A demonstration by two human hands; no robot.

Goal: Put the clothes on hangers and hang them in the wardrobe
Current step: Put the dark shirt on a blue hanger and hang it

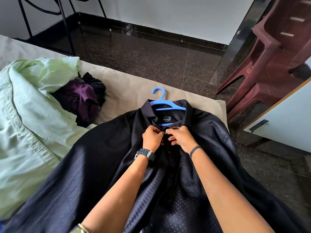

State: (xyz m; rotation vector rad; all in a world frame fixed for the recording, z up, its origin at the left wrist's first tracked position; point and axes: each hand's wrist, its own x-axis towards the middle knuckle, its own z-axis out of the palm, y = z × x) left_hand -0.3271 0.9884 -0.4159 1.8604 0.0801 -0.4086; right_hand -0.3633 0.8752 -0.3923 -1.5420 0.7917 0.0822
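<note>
A dark navy dotted shirt lies spread on the bed with its collar away from me. A blue plastic hanger sits inside the collar, its hook sticking out beyond it. My left hand pinches the left edge of the shirt's placket just below the collar. My right hand pinches the opposite edge, at a button between my two hands. Both hands meet at the shirt's chest.
A pale green sheet is bunched on the left of the beige bed. Purple and black clothes lie heaped beside it. Maroon plastic chairs stand on the dark floor at right, by a white wardrobe door.
</note>
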